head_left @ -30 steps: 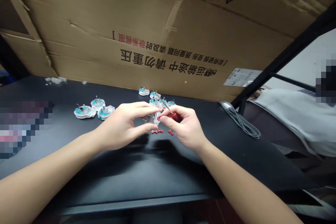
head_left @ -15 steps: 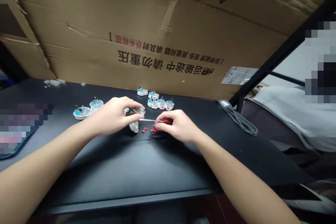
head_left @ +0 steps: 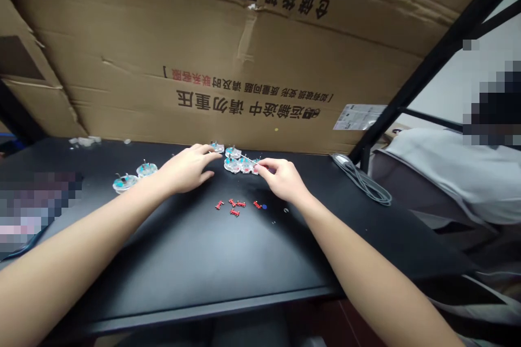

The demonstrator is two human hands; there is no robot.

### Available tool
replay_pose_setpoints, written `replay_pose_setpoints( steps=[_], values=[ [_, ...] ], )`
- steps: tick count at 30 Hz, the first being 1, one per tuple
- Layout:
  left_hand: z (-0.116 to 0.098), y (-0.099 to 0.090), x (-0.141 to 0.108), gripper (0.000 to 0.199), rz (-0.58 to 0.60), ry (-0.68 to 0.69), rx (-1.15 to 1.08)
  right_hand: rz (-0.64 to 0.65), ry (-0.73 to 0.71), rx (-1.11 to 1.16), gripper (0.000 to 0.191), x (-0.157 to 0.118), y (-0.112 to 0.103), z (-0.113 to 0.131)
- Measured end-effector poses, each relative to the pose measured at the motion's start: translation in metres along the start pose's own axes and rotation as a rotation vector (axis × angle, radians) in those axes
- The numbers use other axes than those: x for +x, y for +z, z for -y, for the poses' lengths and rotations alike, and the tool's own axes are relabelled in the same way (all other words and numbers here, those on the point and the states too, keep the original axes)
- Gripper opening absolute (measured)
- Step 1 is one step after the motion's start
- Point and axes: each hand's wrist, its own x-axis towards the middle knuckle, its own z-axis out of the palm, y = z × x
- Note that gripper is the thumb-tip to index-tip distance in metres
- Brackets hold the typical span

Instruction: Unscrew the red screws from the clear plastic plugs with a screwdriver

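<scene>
My left hand hovers over the black table with its fingers apart, its fingertips near a clear and blue round piece at the back. A thin metal rod is pinched in my right hand, pointing left across a cluster of clear and blue pieces. Several small red parts lie on the table in front of the hands, beside a small blue disc. Two more clear and blue pieces rest left of my left hand, partly beside my forearm.
A large cardboard sheet stands along the back of the table. On the right lies a coiled grey cable; small whitish pieces lie at the back left. A person in light clothing is at the right.
My left hand has opened and moved back, away from the clear piece and rod. My right hand has lifted away from the red parts, keeping the rod. More red parts are uncovered.
</scene>
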Motion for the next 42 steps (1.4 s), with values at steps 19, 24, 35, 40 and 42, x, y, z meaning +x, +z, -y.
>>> replay_pose_setpoints(
  steps=[19,24,35,40,42],
  values=[
    [-0.006,-0.01,-0.004,0.024,0.161,-0.124,-0.239,0.055,-0.108,0.007,0.027,-0.009,0.007,0.011],
    [-0.015,-0.019,-0.032,0.034,-0.058,-0.203,-0.426,0.082,-0.162,0.017,0.028,-0.015,0.009,0.02],
    [-0.02,-0.029,-0.052,0.037,-0.363,-0.229,-0.825,0.002,-0.226,-0.201,0.038,-0.025,-0.003,0.038],
    [-0.022,-0.038,-0.056,0.042,-0.336,-0.231,-1.115,-0.168,-0.265,-0.02,0.028,-0.027,-0.008,0.041],
    [-0.028,-0.038,-0.058,0.041,-0.326,-0.212,-1.255,-0.187,-0.362,0.027,0.029,-0.033,-0.006,0.048]
  ],
)
